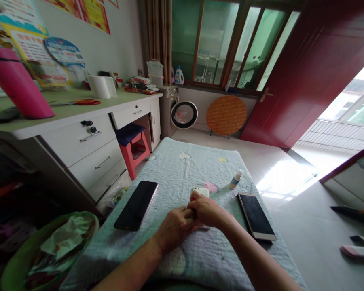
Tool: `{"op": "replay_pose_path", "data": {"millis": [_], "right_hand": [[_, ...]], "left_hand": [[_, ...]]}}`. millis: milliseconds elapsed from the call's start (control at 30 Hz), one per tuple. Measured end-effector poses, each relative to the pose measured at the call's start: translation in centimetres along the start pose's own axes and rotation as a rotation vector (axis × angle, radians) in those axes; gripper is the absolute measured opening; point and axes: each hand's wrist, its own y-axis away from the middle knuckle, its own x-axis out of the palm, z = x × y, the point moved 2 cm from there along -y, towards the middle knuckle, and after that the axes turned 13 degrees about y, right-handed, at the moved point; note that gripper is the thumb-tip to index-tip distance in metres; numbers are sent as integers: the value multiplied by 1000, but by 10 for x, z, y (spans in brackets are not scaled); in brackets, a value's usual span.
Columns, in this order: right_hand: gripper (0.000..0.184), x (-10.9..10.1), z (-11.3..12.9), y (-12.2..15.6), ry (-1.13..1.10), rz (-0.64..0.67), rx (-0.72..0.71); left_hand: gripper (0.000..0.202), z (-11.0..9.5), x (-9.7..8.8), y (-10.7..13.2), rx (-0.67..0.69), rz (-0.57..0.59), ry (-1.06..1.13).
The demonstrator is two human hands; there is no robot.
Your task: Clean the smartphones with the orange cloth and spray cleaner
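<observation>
My left hand and my right hand meet over a white phone lying on a pale blue cloth-covered table. Both hands have their fingers curled and pressed onto the phone, which shows only at its far end. A black phone lies screen up to the left of my hands. A gold-edged phone lies to the right. A small spray bottle rests on its side beyond the right phone.
A white desk with drawers stands at left, with a pink cylinder and scissors on it. A red stool sits under it. A green basket of crumpled tissue is at lower left. A washing machine is at the back.
</observation>
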Motion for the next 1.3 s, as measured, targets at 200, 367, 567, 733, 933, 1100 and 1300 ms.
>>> {"op": "replay_pose_path", "data": {"millis": [200, 367, 567, 733, 933, 1100, 1300], "right_hand": [[15, -4, -15, -21, 89, 22, 114], [25, -9, -36, -41, 126, -18, 240], [27, -9, -34, -42, 159, -13, 238], [15, -8, -16, -23, 144, 23, 120], [15, -2, 5, 0, 100, 22, 65], [12, 0, 23, 18, 47, 24, -20], [11, -3, 16, 22, 0, 35, 36]], "left_hand": [[24, -3, -1, 1, 16, 10, 1], [18, -3, -2, 2, 6, -4, -70], [15, -5, -2, 1, 15, -14, -70], [29, -2, 0, 2, -4, -81, -122], [61, 4, 2, 6, 58, -347, -94], [70, 8, 5, 5, 29, -408, -117], [73, 11, 5, 6, 14, -428, -94]]}}
